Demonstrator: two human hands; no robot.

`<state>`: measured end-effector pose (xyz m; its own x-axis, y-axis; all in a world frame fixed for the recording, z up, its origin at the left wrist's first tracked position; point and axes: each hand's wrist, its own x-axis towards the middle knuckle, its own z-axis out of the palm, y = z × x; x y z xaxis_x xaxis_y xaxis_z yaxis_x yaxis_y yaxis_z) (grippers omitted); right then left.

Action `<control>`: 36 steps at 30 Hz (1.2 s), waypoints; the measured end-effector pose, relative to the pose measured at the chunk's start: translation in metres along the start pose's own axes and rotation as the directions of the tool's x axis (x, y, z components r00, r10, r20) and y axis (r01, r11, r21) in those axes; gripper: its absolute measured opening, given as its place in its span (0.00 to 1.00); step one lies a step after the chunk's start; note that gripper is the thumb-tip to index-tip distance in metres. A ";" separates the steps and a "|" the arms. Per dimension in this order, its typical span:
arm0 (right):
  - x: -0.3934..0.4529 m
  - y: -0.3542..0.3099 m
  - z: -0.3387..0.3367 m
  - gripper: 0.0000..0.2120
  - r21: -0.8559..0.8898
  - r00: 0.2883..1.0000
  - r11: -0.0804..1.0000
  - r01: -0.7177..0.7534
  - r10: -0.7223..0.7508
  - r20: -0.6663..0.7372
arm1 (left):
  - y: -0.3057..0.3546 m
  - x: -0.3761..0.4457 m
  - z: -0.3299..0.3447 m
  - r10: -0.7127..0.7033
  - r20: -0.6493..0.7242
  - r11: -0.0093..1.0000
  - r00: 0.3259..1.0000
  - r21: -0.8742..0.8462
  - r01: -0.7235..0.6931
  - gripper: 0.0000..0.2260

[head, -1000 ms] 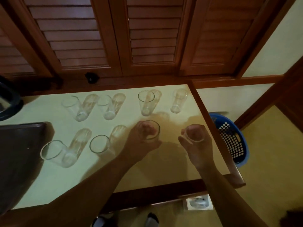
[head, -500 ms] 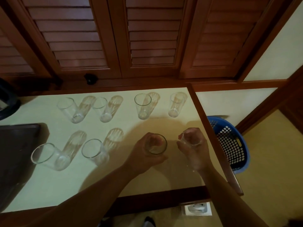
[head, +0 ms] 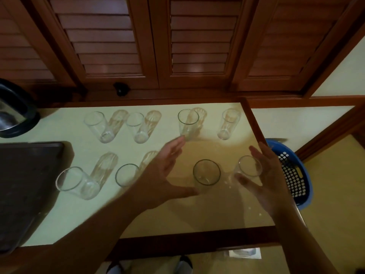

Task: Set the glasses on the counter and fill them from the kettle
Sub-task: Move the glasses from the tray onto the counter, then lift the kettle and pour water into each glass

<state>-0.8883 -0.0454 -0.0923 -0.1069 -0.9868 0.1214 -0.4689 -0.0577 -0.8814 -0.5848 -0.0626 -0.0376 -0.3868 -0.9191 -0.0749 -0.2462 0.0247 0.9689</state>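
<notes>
Standing upright on the counter [head: 59,214], eight empty glasses [head: 206,172] (left hand [head: 164,175] and right hand [head: 264,178] spread wide).

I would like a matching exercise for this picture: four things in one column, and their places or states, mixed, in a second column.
Things
1. left hand
2. blue basket
3. dark tray
4. kettle

Places or states
A. on the floor, right of the counter
B. far left edge, behind the tray
C. open, beside a glass
D. flat on the counter's left part

Pairs: 1-C, 2-A, 3-D, 4-B
</notes>
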 end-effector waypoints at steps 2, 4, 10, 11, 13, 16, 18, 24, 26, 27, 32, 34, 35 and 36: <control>0.002 -0.024 -0.001 0.47 -0.097 0.998 0.994 0.053 -0.055 -0.010 | 0.014 -0.009 -0.022 0.008 -0.014 0.998 1.000 -0.055 -0.009 0.54; 0.004 -0.050 0.005 0.46 -0.156 0.997 0.986 0.067 -0.074 -0.038 | 0.024 -0.021 -0.044 0.023 -0.029 0.993 0.999 -0.113 -0.026 0.50; 0.002 -0.122 0.033 0.49 -0.417 0.958 0.897 0.144 -0.232 -0.168 | 0.026 -0.075 -0.123 0.128 0.001 0.989 0.992 -0.081 -0.127 0.46; -0.002 -0.132 0.042 0.49 -0.402 0.952 0.904 0.144 -0.237 -0.193 | 0.025 -0.084 -0.139 0.136 -0.003 0.988 0.991 -0.075 -0.136 0.44; -0.011 -0.154 0.066 0.47 -0.399 0.943 0.903 0.159 -0.258 -0.208 | 0.022 -0.102 -0.171 0.141 -0.058 0.987 0.988 -0.063 -0.145 0.40; -0.026 -0.191 0.125 0.40 -0.368 0.923 0.892 0.264 -0.344 -0.173 | 0.016 -0.131 -0.224 0.153 -0.162 0.986 0.975 -0.047 -0.162 0.35; -0.033 -0.213 0.170 0.34 -0.315 0.913 0.888 0.334 -0.389 -0.128 | 0.008 -0.149 -0.259 0.152 -0.215 0.985 0.965 -0.043 -0.165 0.35; -0.046 -0.271 0.295 0.20 -0.109 0.931 0.925 0.365 -0.365 0.014 | -0.013 -0.197 -0.361 0.116 -0.366 0.993 0.923 0.011 -0.120 0.30; -0.048 -0.290 0.329 0.16 -0.027 0.930 0.930 0.367 -0.366 0.044 | -0.020 -0.208 -0.396 0.124 -0.425 0.992 0.897 0.046 -0.116 0.29; -0.047 -0.297 0.344 0.14 -0.001 0.927 0.929 0.371 -0.370 0.062 | -0.023 -0.212 -0.412 0.125 -0.448 0.992 0.885 0.059 -0.110 0.29; -0.023 -0.332 0.405 0.12 0.084 0.913 0.923 0.374 -0.383 0.142 | -0.042 -0.220 -0.474 0.081 -0.581 0.996 0.810 0.008 -0.094 0.23; -0.005 -0.340 0.427 0.11 0.122 0.911 0.925 0.361 -0.377 0.166 | -0.055 -0.223 -0.493 0.033 -0.626 0.997 0.779 -0.032 -0.068 0.27; 0.000 -0.339 0.433 0.10 0.136 0.915 0.929 0.343 -0.363 0.173 | -0.061 -0.224 -0.497 0.008 -0.639 0.997 0.769 -0.057 -0.058 0.27; 0.005 -0.340 0.437 0.10 0.150 0.920 0.933 0.326 -0.350 0.176 | -0.065 -0.224 -0.497 -0.009 -0.645 0.995 0.764 -0.082 -0.058 0.27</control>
<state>-0.3460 -0.0965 0.0085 0.2201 -0.9145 0.3394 -0.3410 -0.3981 -0.8516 -0.0407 -0.0536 0.0334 0.2803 -0.9560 0.0860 -0.1495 0.0450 0.9877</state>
